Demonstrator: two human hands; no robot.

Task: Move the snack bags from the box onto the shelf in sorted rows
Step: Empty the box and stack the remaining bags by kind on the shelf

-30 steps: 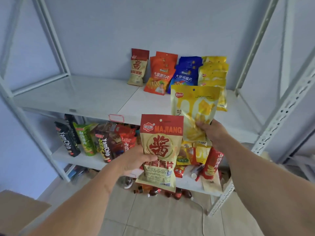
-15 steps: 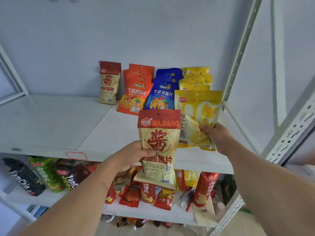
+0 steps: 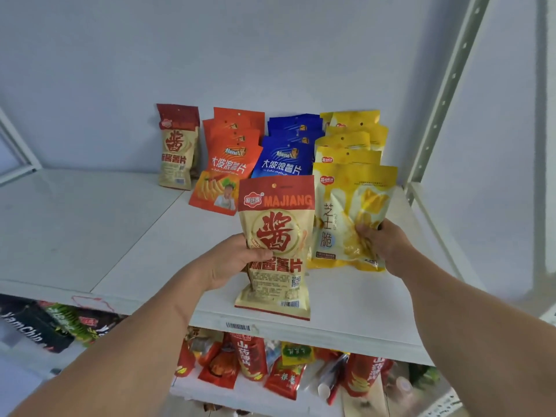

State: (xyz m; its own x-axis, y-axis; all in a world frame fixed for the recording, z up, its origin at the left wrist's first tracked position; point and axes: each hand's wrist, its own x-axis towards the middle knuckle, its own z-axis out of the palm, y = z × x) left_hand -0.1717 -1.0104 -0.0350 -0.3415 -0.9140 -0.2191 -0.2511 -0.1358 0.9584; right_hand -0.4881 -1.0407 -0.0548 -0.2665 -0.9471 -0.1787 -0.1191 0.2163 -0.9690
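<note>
We note bright, even, diffuse light with soft faint shadows. Wide-angle distortion bends the shelf uprights (image 3: 445,85); the lower-shelf packets (image 3: 39,326) smear at the frame edge.

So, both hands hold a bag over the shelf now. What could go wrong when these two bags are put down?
1. The yellow bag in the right hand goes in front of the yellow row, whose bags lean on one another; a push could tip them.
2. The MAJIANG bag in the left hand hangs near the shelf's front edge, far from its single matching bag; reaching over might knock the orange row.
</note>
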